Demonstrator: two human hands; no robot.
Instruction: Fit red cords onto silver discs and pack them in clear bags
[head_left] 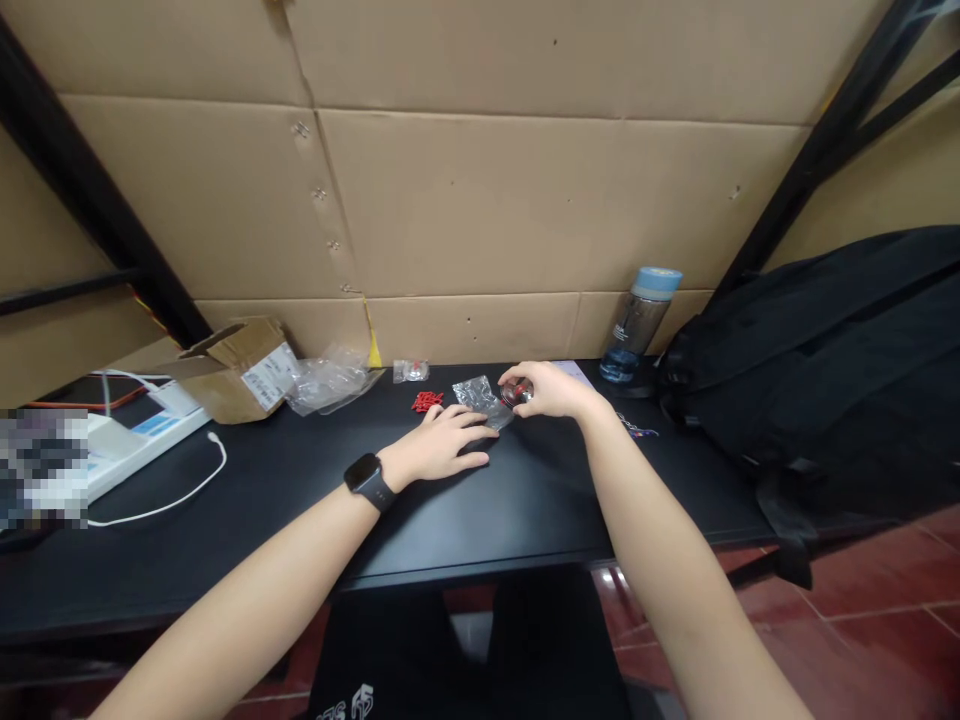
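My left hand (441, 443) rests palm down on the black table with its fingers spread. Its fingertips lie at the edge of a crinkled clear plastic bag (474, 393); whether they press on it I cannot tell. Just beyond the knuckles is a small red openwork piece (427, 401). The thumb and fingers of my right hand (546, 389) curve around a small round, dark, shiny see-through object (515, 393) with red in it. That object sits at the right end of the bag, partly hidden by the fingers.
An opened cardboard box (244, 375) and a loose plastic wrapper (330, 380) lie at the left, near a white power strip (142, 445) and cable. A small clear packet (410, 371) lies at the back. On the right are a water bottle (637, 325) and a black backpack (832, 360).
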